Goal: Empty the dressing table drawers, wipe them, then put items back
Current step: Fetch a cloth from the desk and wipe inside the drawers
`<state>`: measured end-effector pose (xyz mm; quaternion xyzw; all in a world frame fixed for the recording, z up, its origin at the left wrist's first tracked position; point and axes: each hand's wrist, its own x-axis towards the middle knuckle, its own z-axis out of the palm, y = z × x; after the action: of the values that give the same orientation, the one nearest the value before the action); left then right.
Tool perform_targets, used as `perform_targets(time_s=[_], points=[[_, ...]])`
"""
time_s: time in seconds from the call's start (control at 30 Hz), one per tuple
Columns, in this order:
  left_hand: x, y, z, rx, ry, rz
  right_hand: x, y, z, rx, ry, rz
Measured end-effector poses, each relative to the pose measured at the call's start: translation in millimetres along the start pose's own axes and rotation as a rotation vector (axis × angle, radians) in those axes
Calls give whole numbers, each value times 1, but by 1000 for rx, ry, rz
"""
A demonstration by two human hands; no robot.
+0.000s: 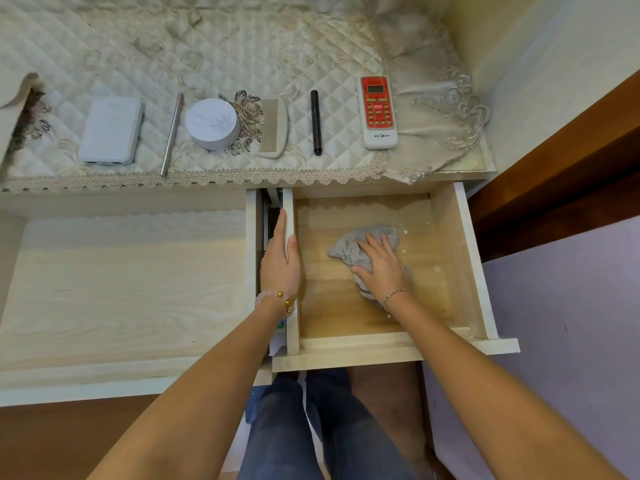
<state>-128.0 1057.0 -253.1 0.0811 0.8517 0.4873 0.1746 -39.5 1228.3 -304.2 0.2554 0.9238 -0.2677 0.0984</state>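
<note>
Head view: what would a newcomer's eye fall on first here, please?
First, the right hand pressing a grey cloth flat on the wooden floor of the open drawer, at centre right, while the left hand holds the drawer's left wall between thumb and fingers. Next, the red and white remote control, rightmost in a row of small items laid on the quilted cover above.

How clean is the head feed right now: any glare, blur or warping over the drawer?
Head view: soft, even light, only faint shadows beside the left hand and right hand; mild sheen on the drawer floor, nothing washed out; cloth and hands sharp; wide-angle warping bows the table edge and stretches the bottom corners.
</note>
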Motion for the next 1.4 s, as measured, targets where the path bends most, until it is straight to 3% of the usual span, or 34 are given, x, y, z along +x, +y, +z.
perform_targets(time_s=[0.27,0.5,0.67,0.8,1.03,1.4], points=[[0,3,-1,24,-6,4,-9,-1,-8,263,150,57],[-2,10,-4,175,-48,-19,-30,-22,-55,796,166,314],[0,26,-28,322,-203,6,-49,-39,-83,822,214,306],[-16,43,-64,394,-210,173,-67,-60,-103,846,261,269],[-41,76,-141,657,-54,526,-101,-104,-126,870,313,191],[-67,80,-216,832,126,683,-121,-167,-130,878,352,67]])
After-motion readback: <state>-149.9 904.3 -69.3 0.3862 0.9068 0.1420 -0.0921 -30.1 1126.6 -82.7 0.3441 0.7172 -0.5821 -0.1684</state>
